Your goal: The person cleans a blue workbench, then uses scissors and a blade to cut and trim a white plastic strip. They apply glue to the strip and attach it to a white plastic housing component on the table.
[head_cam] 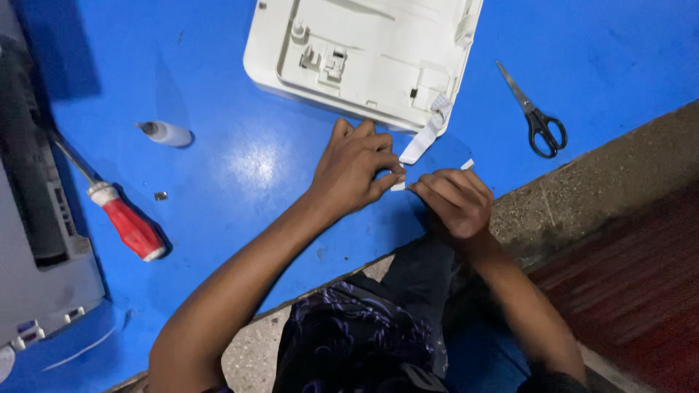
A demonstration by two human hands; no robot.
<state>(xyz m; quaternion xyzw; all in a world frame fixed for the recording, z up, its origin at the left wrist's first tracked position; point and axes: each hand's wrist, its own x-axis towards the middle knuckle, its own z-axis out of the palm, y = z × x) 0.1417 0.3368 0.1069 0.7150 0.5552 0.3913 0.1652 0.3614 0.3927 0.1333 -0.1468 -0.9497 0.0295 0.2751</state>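
My left hand and my right hand meet over the blue surface, pinching a small white strip between their fingertips. A second white bit shows above my right knuckles. Just beyond my hands a flat white ribbon cable hangs from the corner of a white plastic panel lying upside down.
A red-handled screwdriver lies at the left beside a grey machine. A small white bottle and a tiny screw lie nearby. Black-handled scissors rest at the right. The speckled floor borders the blue surface.
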